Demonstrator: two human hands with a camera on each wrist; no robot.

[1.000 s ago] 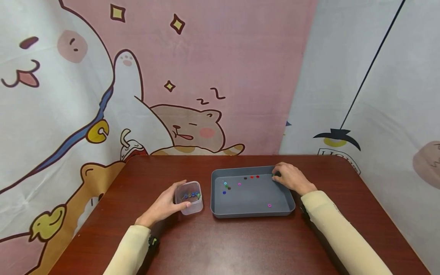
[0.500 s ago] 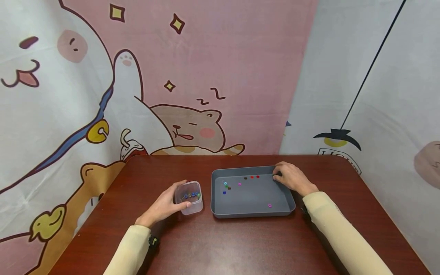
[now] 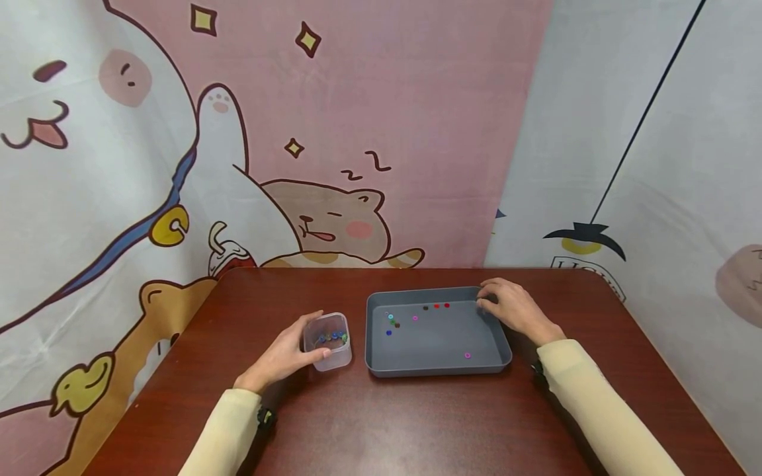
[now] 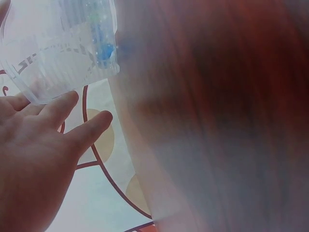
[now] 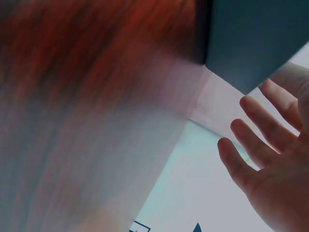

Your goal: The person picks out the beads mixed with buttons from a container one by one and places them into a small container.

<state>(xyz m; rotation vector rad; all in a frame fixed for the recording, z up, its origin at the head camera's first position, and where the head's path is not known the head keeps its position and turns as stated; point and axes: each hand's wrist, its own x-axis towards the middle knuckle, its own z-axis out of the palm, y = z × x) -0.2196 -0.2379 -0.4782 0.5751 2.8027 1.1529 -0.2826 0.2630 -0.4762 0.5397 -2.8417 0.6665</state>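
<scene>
My left hand grips a small clear plastic box, thumb at its near side and fingers round the far side. Several beads, blue and green among them, lie inside the box. My right hand is at the far right corner of a grey tray, its thumb and forefinger bent over the rim. I cannot tell whether a bead is between those fingertips. In the right wrist view the other fingers spread loosely outside the tray wall.
Small beads lie scattered in the tray: a pink bead near the front, a red bead at the back, a blue bead at the left. The brown table ends at a printed cloth backdrop.
My right hand has shifted slightly right and back, drawing its fingertips toward the tray's corner rim. The left hand and the box have stayed put.
</scene>
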